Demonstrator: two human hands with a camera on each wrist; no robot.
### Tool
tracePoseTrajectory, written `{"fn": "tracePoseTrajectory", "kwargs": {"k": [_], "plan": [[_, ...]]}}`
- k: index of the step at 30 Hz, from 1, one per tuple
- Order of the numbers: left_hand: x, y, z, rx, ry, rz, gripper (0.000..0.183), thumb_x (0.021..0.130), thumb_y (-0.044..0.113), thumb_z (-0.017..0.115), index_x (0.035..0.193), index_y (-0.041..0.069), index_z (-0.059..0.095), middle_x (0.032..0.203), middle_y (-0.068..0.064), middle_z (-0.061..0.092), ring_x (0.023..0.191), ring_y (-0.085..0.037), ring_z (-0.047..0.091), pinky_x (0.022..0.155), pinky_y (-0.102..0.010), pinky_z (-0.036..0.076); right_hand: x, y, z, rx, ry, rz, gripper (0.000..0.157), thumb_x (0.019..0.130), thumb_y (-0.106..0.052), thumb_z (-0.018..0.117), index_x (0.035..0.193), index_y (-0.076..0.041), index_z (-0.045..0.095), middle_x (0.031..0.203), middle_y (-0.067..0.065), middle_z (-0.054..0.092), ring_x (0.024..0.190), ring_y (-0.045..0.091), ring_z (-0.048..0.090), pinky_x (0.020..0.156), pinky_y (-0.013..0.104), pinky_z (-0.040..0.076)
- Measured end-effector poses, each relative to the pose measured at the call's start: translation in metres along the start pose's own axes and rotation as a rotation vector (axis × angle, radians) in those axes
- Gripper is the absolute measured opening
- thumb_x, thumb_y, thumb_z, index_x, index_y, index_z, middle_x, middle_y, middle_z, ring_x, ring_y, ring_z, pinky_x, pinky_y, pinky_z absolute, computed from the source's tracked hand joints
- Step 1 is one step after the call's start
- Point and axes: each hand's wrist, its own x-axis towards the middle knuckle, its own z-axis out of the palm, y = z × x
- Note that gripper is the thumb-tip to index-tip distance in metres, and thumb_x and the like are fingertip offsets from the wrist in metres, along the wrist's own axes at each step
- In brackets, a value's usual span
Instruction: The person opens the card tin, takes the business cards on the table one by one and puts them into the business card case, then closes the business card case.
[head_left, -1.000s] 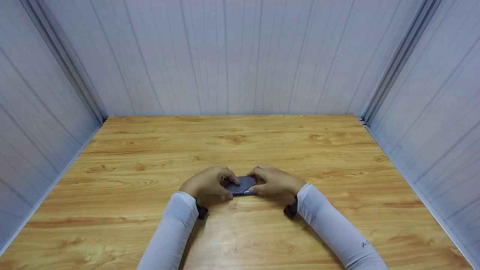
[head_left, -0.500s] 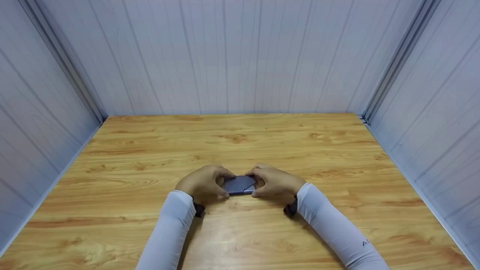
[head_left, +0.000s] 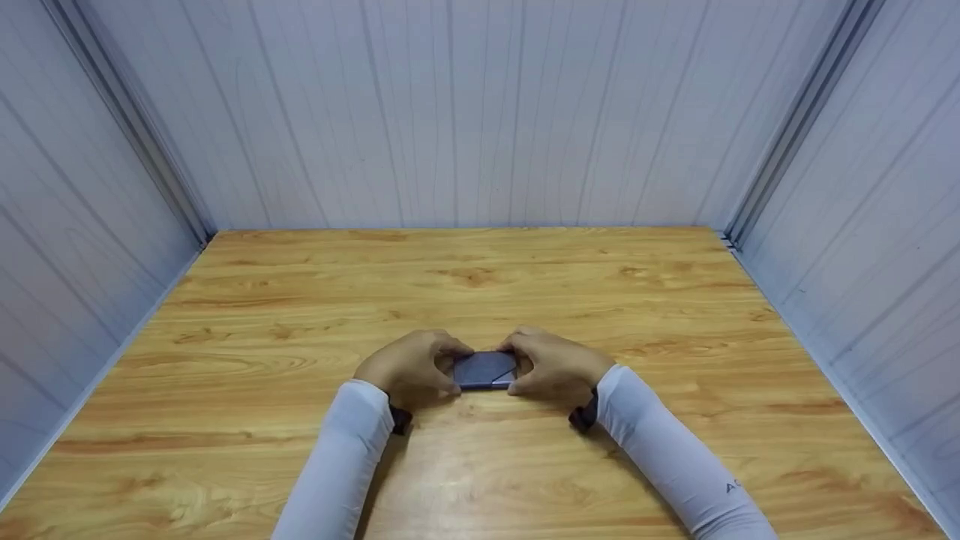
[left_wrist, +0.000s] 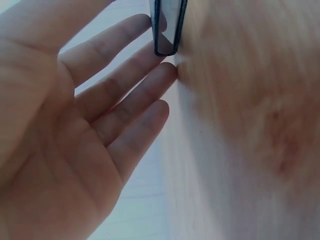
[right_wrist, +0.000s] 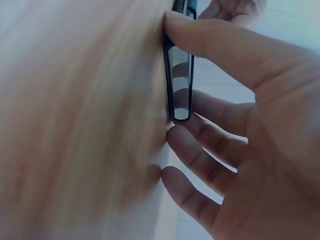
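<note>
A small flat business card case, dark blue-grey with a slanting seam near its right end and shiny metal end faces, lies on the wooden table in the head view. My left hand holds its left end, thumb at the near edge and fingers at the far edge. At the right end, my right hand pinches it the same way. In the left wrist view the case stands by the fingertips, while the thumb tip is out of frame. The right wrist view shows thumb and fingers about the case, its metal end reflecting them.
The wooden table spreads around both hands. White panelled walls close it in at the back and on both sides. Pale sleeves cover the forearms, and a dark strap sits at each wrist.
My left index finger has gone from the top of the case to its far edge. The case shifted slightly left, then slightly back right, with both hands around it.
</note>
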Motion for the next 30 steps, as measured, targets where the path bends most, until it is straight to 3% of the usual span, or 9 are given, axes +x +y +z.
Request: {"fn": "tracePoseTrajectory", "kwargs": {"k": [11, 16, 30], "plan": [[0.010, 0.009, 0.009, 0.070, 0.021, 0.115, 0.059, 0.081, 0.019, 0.085, 0.136, 0.011, 0.064, 0.123, -0.004, 0.066, 0.111, -0.020, 0.059, 0.096, -0.037, 0.048, -0.008, 0.007, -0.015, 0.045, -0.058, 0.048, 0.059, 0.081, -0.026, 0.087, 0.129, -0.009, 0.058, 0.115, 0.002, 0.054, 0.098, 0.018, 0.052, 0.084, 0.035, 0.047], [0.013, 0.014, 0.014, 0.116, 0.023, 0.104, 0.061, 0.083, 0.023, 0.083, 0.139, 0.012, 0.062, 0.127, -0.003, 0.064, 0.116, -0.019, 0.058, 0.101, -0.036, 0.045, -0.012, 0.009, -0.018, 0.045, -0.075, 0.046, 0.058, 0.081, -0.025, 0.087, 0.127, -0.008, 0.057, 0.113, 0.003, 0.055, 0.097, 0.018, 0.053, 0.083, 0.035, 0.047], [0.012, 0.022, 0.022, 0.080, 0.021, 0.064, 0.059, 0.087, 0.025, 0.081, 0.141, 0.012, 0.060, 0.128, -0.003, 0.062, 0.116, -0.019, 0.057, 0.099, -0.037, 0.046, -0.016, 0.012, -0.023, 0.050, -0.112, 0.106, 0.054, 0.079, -0.027, 0.088, 0.120, -0.011, 0.058, 0.110, 0.003, 0.052, 0.094, 0.019, 0.051, 0.081, 0.036, 0.046]]}}
